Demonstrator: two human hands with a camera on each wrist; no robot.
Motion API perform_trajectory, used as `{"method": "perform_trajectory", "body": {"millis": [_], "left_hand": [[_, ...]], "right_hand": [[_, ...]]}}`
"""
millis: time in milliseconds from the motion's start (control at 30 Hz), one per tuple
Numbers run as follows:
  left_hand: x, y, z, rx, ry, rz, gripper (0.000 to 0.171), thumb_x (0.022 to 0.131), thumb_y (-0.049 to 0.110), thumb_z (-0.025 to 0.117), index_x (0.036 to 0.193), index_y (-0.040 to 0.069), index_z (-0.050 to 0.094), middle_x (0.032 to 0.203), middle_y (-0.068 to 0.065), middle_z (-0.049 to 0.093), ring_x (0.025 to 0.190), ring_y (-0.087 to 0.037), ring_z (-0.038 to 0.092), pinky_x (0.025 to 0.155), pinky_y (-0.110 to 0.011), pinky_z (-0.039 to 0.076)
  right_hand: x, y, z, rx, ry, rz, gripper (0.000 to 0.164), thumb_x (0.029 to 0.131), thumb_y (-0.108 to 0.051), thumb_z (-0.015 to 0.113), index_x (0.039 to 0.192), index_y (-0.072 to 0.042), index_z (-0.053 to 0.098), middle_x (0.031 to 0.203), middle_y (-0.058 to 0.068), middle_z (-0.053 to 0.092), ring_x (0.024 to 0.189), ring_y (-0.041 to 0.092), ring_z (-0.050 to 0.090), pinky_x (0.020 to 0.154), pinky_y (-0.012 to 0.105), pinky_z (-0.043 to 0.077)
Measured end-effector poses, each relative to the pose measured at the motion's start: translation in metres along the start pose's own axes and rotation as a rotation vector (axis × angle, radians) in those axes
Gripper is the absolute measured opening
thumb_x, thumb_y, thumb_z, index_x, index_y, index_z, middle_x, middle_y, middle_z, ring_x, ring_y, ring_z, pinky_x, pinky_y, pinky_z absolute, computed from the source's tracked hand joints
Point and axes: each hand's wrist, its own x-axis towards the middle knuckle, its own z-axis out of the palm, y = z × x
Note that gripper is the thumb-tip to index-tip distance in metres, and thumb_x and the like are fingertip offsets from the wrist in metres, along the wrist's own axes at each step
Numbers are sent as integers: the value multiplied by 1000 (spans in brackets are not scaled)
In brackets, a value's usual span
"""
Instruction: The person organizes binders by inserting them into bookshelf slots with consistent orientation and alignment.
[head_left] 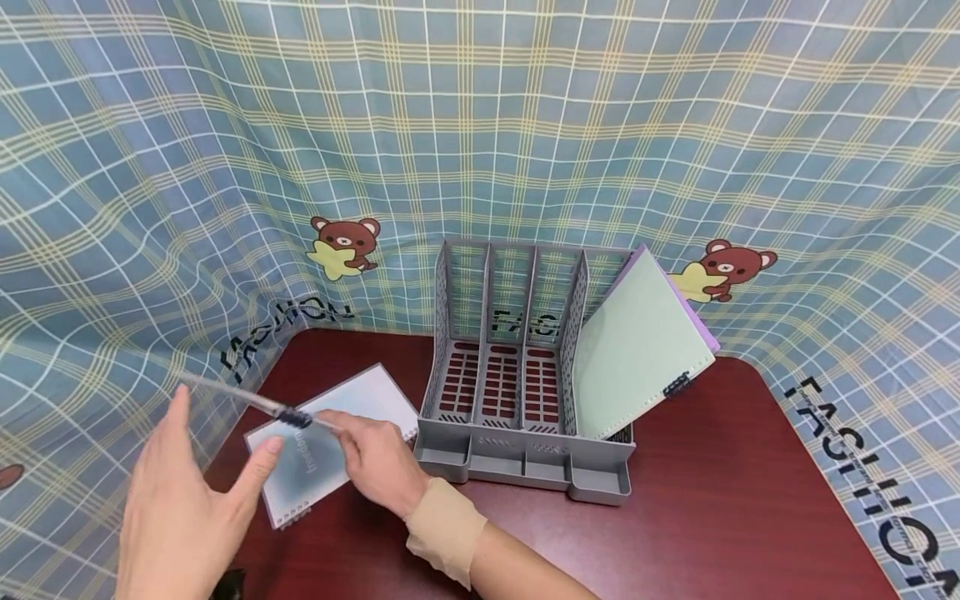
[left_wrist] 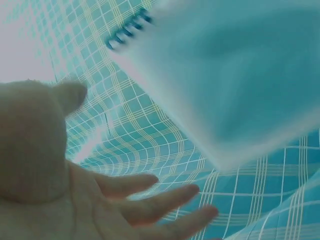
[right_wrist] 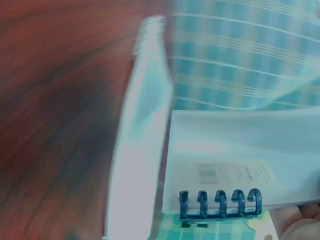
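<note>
Right hand: you clamp your right hand point(head_left: 378, 458) on one end of the thin white ring-bound notebook with dark plastic rings point(head_left: 258, 402), probably so the binding stays clear of your fingers
Left hand: your left hand point(head_left: 180, 500) is spread, thumb and fingers apart, gripping nothing, near the notebook's far end, perhaps to steady it
Held notebook: in the air between your hands, seen nearly edge-on from the head, over the table; barcode label shows in the right wrist view
Lying notebook: pale blue-white ring-bound notebook point(head_left: 330, 454) flat on the dark red table point(head_left: 712, 508), left of the rack, likely within easy reach
Rack: grey plastic four-slot file rack point(head_left: 517, 440) stands upright
Rightmost slot: light green ring-bound notebook point(head_left: 641, 342) tilted in front of a purple flat item point(head_left: 703, 332), seemingly propped by the slot walls
</note>
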Motion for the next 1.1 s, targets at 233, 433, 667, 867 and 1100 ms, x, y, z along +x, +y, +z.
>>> {"method": "perform_trajectory", "body": {"millis": [233,433,667,867,1100], "left_hand": [[14,1,1,-177,-71,-126,69,104,45,32,162,19,3,164,-21,8,146,-49,10,108,-72,11],[29,6,26,-244,-89,-40,65,104,45,32,161,23,11,164,-15,15,147,-43,15,110,-69,14],[52,25,72,-186,-142,50,72,101,48,40,160,11,21,161,-20,23,141,-47,27,106,-68,25],[68,37,136,-184,-269,78,71,100,39,45,158,5,23,161,-26,17,136,-53,31,107,-65,28],[63,56,192,-195,-337,133,69,100,35,48,154,-4,27,144,-30,46,93,-48,63,86,-58,48]], "right_hand": [[6,-12,-54,224,225,180,31,104,-28,48,120,-12,69,79,1,72,59,0,61,50,13,47],[9,-12,-114,308,404,258,33,103,-30,50,115,-7,71,88,10,74,71,9,69,59,20,54],[-2,-7,-187,264,608,371,34,103,-30,50,112,-3,70,105,9,73,89,16,71,71,31,58],[-20,4,-223,114,775,504,36,103,-22,51,84,5,64,73,16,66,53,19,53,50,28,41],[-40,24,-240,-155,922,581,51,102,-40,50,63,-10,35,54,3,28,47,19,26,51,34,24]]}}
